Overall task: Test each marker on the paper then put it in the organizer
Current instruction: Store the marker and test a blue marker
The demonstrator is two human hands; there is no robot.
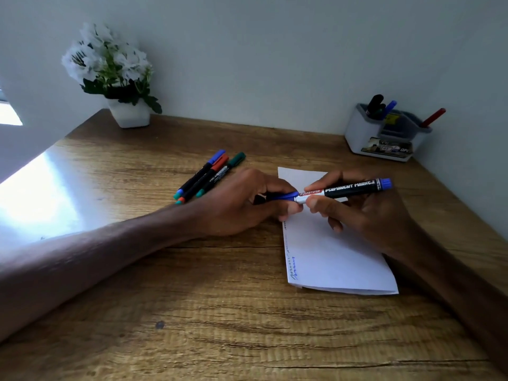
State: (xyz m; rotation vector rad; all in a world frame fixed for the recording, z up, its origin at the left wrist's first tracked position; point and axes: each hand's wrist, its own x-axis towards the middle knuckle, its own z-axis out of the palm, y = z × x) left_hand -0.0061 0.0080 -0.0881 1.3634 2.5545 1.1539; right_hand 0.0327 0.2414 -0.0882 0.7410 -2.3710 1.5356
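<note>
Blue permanent marker (349, 188), held level just above the paper (335, 257); task judged partly done.
Right hand (365, 215) pinches the barrel; left hand (242, 202) grips the blue cap (283, 195) at the joint, going on or coming off cannot be told. Scribbles (291, 268) line the paper's left edge. Organizer (360, 133), back right, holds black, blue and red markers. Three slim markers (209, 176) lie on the table (220, 312), likely untested.

Open wood-grain desk front (220, 325); three slim black markers (209, 174) left of folded white paper (330, 257), white plastic organizer (360, 133) far right.
</note>
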